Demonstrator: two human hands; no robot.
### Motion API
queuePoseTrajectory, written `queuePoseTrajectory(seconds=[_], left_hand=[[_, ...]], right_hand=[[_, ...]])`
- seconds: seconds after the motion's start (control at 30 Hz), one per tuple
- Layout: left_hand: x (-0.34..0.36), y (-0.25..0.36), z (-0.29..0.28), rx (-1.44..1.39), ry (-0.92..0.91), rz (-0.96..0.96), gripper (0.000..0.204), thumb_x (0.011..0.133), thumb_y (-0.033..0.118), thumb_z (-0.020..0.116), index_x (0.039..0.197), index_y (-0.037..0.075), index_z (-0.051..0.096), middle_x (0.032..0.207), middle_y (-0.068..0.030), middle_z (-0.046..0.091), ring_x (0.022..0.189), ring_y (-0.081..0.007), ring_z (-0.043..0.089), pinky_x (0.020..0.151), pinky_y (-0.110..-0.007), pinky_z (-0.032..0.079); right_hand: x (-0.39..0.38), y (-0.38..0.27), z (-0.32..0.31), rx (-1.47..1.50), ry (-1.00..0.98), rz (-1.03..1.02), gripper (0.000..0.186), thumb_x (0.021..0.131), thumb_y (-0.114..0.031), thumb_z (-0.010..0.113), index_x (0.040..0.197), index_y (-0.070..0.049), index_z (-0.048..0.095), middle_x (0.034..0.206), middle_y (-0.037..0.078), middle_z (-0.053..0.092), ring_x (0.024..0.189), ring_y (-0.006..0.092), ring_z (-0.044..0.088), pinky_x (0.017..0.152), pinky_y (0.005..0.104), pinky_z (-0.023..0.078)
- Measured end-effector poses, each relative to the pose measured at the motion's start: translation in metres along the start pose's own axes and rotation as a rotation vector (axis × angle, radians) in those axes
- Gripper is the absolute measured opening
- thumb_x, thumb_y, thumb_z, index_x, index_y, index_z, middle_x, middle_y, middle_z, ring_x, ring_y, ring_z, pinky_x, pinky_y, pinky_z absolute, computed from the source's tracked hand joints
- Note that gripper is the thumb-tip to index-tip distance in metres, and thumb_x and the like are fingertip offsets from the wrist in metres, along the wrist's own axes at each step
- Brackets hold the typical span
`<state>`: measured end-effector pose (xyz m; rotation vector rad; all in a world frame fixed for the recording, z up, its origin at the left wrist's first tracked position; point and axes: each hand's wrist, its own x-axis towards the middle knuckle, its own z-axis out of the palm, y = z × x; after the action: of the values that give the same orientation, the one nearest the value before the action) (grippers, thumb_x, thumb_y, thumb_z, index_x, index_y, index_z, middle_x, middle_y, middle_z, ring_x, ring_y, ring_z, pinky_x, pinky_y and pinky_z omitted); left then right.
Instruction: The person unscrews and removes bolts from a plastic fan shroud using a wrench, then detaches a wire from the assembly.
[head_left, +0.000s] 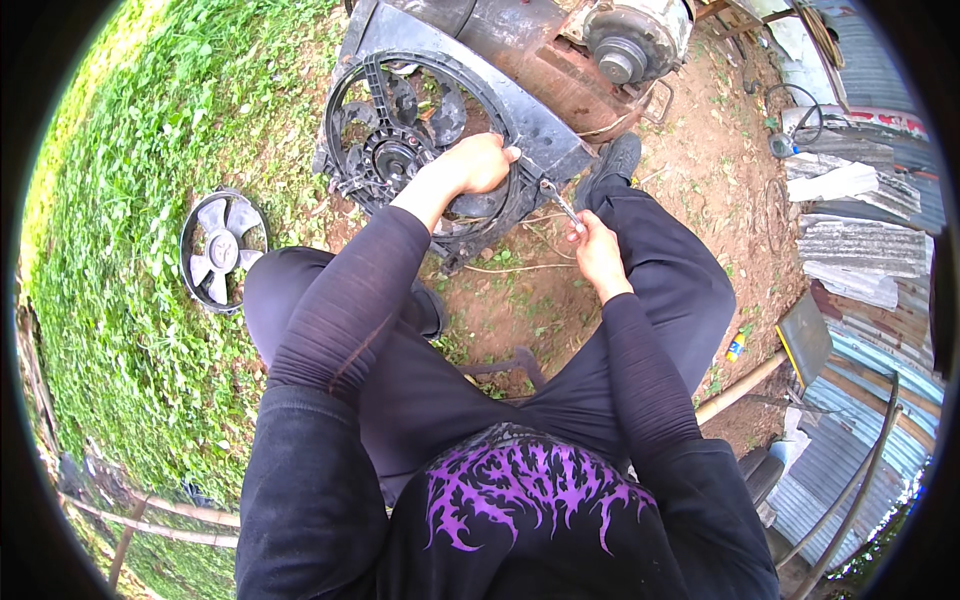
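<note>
Bright daylight is flooding grass (130, 240), upper left washing out; fisheye is bending corrugated sheets (815, 470) inside dark round border.

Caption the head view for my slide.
Left hand on a black fan assembly, right hand holding a metal tool beside it, a pale-bladed fan lying on grass.

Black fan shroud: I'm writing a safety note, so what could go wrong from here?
The metal tool in the bare right hand might slip at the edge of the black fan shroud and scrape knuckles. The bare left hand, on the shroud nearby, could be struck. The loose fan beside the left knee might get knocked.
</note>
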<state>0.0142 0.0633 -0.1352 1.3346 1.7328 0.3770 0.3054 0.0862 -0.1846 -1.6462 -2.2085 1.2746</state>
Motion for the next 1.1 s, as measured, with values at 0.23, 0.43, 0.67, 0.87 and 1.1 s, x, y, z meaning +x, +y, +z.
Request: queuePoseTrajectory(seconds=[0.23,0.43,0.67,0.87,1.1], left_hand=[[-0.002,0.003,0.000,-0.032,0.011,-0.003,0.055,0.106,0.038,0.047,0.123,-0.012,0.060,0.128,-0.0333,0.061,0.127,-0.0438,0.055,0.107,-0.046,0.042],[-0.002,-0.003,0.001,-0.002,0.039,0.004,0.055,0.106,0.038,0.047,0.123,-0.012,0.059,0.128,-0.0335,0.061,0.127,-0.0434,0.056,0.107,-0.046,0.042],[0.001,0.008,0.000,0.017,0.000,0.001,0.056,0.106,0.040,0.048,0.126,-0.012,0.059,0.128,-0.0331,0.061,0.127,-0.0432,0.056,0.107,-0.046,0.042],[0.000,0.000,-0.001,-0.019,0.005,-0.019,0.056,0.106,0.040,0.048,0.124,-0.011,0.059,0.127,-0.0332,0.062,0.126,-0.0437,0.056,0.106,-0.046,0.043],[0.003,0.001,0.000,-0.005,0.017,0.016,0.054,0.106,0.039,0.047,0.118,-0.011,0.061,0.123,-0.0336,0.062,0.123,-0.0442,0.057,0.105,-0.047,0.043]], right_hand=[[0.008,-0.007,-0.026,-0.151,0.162,-0.151,0.015,0.099,-0.004,0.051,0.100,-0.001,0.065,0.088,0.017,0.069,0.086,0.0344,0.069,0.077,0.0418,0.052],[0.004,-0.075,-0.059,-0.290,0.135,-0.038,0.020,0.093,-0.006,0.058,0.105,-0.006,0.074,0.090,0.020,0.072,0.092,0.0378,0.070,0.083,0.0436,0.054],[0.057,-0.137,-0.063,-0.939,0.168,-0.824,0.012,0.082,-0.012,0.063,0.081,-0.006,0.073,0.084,0.012,0.072,0.088,0.0315,0.070,0.078,0.0419,0.058],[0.061,-0.180,-0.061,-1.015,0.164,-0.967,0.010,0.081,-0.015,0.064,0.079,-0.008,0.072,0.080,0.009,0.070,0.083,0.0279,0.069,0.070,0.0401,0.057],[-0.009,-0.105,-0.076,-0.508,0.117,-0.004,0.017,0.089,-0.009,0.059,0.105,-0.006,0.066,0.096,0.022,0.072,0.097,0.0410,0.070,0.085,0.0491,0.054]])
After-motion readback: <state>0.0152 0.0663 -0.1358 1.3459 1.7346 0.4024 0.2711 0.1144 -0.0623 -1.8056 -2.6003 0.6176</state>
